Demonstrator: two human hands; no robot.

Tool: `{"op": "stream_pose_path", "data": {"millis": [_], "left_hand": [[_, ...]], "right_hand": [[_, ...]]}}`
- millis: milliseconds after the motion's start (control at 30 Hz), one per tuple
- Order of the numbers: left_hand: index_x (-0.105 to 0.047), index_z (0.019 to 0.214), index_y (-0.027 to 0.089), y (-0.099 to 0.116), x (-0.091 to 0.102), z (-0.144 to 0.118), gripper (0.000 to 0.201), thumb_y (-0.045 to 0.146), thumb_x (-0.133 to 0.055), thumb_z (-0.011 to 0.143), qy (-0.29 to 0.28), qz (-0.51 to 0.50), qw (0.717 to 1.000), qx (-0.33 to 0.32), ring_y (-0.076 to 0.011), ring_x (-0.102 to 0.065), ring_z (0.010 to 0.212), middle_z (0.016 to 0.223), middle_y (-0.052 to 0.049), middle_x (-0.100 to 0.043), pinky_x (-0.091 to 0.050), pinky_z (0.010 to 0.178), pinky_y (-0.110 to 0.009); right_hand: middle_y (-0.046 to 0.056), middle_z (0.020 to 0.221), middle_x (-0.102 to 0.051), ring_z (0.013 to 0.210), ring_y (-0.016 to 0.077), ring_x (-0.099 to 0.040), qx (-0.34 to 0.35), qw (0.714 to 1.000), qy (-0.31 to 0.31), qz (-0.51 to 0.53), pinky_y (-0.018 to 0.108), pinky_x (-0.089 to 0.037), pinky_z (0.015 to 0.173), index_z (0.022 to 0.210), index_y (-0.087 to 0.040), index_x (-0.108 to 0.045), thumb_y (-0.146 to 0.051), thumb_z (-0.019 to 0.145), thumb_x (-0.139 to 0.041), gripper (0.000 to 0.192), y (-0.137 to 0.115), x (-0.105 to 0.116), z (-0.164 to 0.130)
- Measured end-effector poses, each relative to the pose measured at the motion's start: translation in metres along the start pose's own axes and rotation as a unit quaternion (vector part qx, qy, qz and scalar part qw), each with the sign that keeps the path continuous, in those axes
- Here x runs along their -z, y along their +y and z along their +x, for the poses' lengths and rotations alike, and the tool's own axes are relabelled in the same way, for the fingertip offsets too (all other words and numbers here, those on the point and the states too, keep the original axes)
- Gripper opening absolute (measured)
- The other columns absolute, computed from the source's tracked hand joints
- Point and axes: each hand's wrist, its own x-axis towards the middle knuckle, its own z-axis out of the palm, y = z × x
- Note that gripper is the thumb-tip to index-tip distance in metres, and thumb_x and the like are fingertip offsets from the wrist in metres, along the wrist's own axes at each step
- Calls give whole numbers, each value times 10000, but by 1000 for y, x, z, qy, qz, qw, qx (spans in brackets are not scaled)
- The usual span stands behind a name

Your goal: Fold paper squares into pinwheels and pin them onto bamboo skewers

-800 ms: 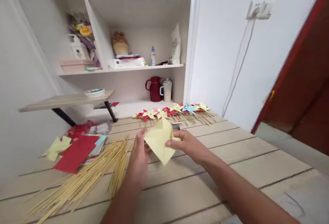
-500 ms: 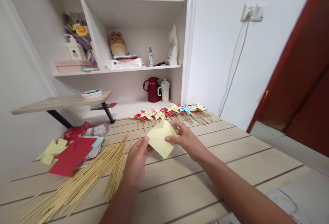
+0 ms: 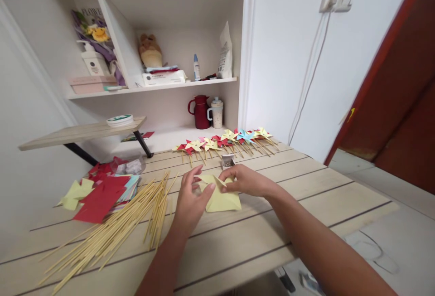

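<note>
Yellow paper lies flat mid-desk, well short of the far edge w/ the pinwheels. Best to pin it firmly and bring each tip square to centre before creasing. Left hand: grip loose, fingers spread, forefinger pressing the fold. Right hand: thumb and fingertips pinching a flap at centre.

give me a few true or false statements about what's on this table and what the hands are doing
1. Both hands press a yellow paper flat on the wooden table. True: the left hand and right hand both touch it.
2. The bamboo sticks lie to the right of the hands. False: they lie to the left.
3. A row of finished pinwheels sits at the table's far edge. True.
4. The red jug stands on the table. False: it stands on a low shelf beside a white mug.
</note>
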Motion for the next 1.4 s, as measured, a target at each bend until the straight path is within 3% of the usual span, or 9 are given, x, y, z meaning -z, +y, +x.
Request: {"op": "stream_pose_path", "data": {"millis": [133,267,400,633,800,967,1100,1300,1400], "left_hand": [[-756,794,203,-9,-1,5,102,281,-738,729,40,59,997,15,-178,-610,709,825,-63,-705,-470,687,-290],[-722,825,166,-10,4,10,243,328,-807,665,126,-74,983,108,-151,-605,616,707,-38,-695,-435,558,-244],[-707,881,135,-12,9,12,354,305,-863,612,164,-213,951,153,-101,-590,602,789,-48,-715,-423,545,-208],[-689,868,137,-17,7,12,360,291,-881,604,215,-259,931,141,-141,-652,688,825,-67,-733,-498,631,-249],[-707,919,147,-10,3,5,363,340,-859,652,147,-231,953,133,-144,-649,713,860,-64,-739,-495,644,-252],[-731,1017,166,3,8,4,432,519,-744,768,73,-216,966,119,-229,-654,1041,1116,-111,-732,-504,867,-323],[-730,1047,161,6,15,9,476,581,-629,848,80,-235,950,191,-207,-659,1023,1163,-126,-710,-519,832,-302],[-724,1077,150,4,13,3,426,473,-740,799,-105,-278,920,257,-239,-708,909,1026,-130,-756,-544,781,-332],[-724,1093,138,3,12,0,440,462,-748,796,-151,-259,920,252,-231,-711,885,1008,-132,-762,-534,768,-312]], "right_hand": [[7,850,-701,789,189,-605,30,999,11,23,278,-438,700,984,-222,-762,-280,709,-764,280,-1,-9,2],[45,1048,-716,936,234,-648,40,981,84,171,363,-484,828,1354,-285,-562,-425,791,-736,605,-2,-20,5],[71,1308,-645,1213,276,-573,24,947,111,300,464,-395,1047,1393,-307,-508,-559,854,-655,612,2,-29,8],[43,954,-748,1019,252,-669,17,928,129,349,461,-393,1048,1483,-269,-374,-432,734,-827,891,-2,-44,11],[98,1004,-755,963,275,-676,38,922,162,349,390,-490,876,1145,-177,-665,-476,715,-815,545,-9,-53,13],[105,885,-764,800,246,-672,-6,931,196,307,342,-485,730,909,-135,-717,-541,703,-786,461,-3,-37,14],[85,848,-765,749,200,-659,-32,952,117,282,312,-471,732,870,-125,-742,-522,683,-806,444,0,-22,8],[61,829,-764,723,160,-643,-41,958,17,283,271,-454,716,861,-128,-762,-470,691,-814,385,-1,-18,1],[62,826,-764,696,150,-642,-44,960,6,278,255,-452,676,874,-126,-758,-464,703,-808,382,1,-16,1]]}}
